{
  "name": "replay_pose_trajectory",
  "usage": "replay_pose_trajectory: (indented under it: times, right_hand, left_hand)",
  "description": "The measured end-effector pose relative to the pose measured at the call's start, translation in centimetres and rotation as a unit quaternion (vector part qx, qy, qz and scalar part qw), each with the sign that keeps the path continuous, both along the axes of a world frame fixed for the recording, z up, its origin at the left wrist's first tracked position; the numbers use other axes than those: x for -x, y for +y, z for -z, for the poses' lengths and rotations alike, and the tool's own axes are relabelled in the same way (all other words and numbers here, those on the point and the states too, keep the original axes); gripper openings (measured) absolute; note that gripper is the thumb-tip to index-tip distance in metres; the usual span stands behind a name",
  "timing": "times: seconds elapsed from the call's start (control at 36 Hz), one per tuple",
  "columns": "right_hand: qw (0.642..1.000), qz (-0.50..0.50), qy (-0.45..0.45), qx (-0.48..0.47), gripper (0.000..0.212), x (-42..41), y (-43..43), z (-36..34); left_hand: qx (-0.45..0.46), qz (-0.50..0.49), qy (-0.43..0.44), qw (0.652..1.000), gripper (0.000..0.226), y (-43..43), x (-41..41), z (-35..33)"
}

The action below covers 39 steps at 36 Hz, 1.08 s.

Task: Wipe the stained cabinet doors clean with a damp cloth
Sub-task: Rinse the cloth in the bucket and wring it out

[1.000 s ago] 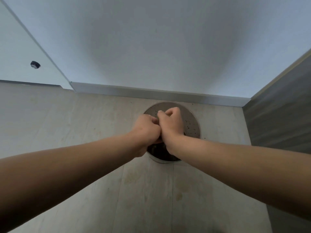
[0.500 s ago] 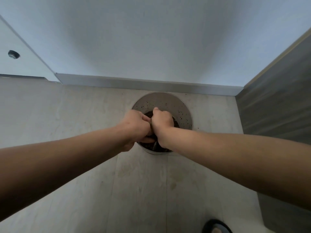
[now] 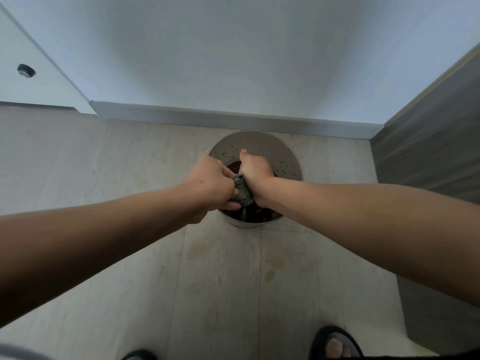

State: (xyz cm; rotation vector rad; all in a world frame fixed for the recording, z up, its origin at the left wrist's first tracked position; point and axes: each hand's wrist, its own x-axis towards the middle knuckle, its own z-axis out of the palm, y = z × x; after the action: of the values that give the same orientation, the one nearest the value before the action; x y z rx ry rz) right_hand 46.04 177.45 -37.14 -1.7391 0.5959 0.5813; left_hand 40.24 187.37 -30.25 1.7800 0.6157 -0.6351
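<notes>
The left hand (image 3: 207, 185) and right hand (image 3: 255, 175) each have a closed grip on the dark cloth (image 3: 243, 191), bunched between them; it sits above the bucket (image 3: 259, 142) at twelve o'clock on the floor (image 3: 220, 281).

Cloth (image 3: 243, 194) mostly hidden, bucket (image 3: 259, 142) interior partly covered; sandal (image 3: 320, 341) cut off

Left hand (image 3: 207, 185) and right hand (image 3: 255, 168) gripping twisted dark cloth (image 3: 242, 192), over speckled bucket (image 3: 288, 154), pale tiled floor (image 3: 104, 165)
</notes>
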Motion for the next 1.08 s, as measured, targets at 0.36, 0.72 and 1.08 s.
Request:
replay_pose_trajectory:
  times: [0.36,0.72,1.08]
  right_hand:
    - [0.959,-0.171,0.081,-0.209,0.048,-1.2,-2.2,-2.3]
    - [0.930,-0.307,0.109,-0.169,0.060,-2.1,-7.1,-5.8]
    - [0.915,-0.144,0.001,-0.376,0.056,0.9,-7.3,-7.7]
  left_hand:
    - [0.062,-0.012,-0.049,0.997,0.016,0.6,0.7,-2.1]
    - [0.052,0.014,-0.087,0.995,0.028,4.2,-1.5,-2.8]
    - [0.307,-0.020,-0.018,0.951,0.055,0.5,0.4,-1.2]
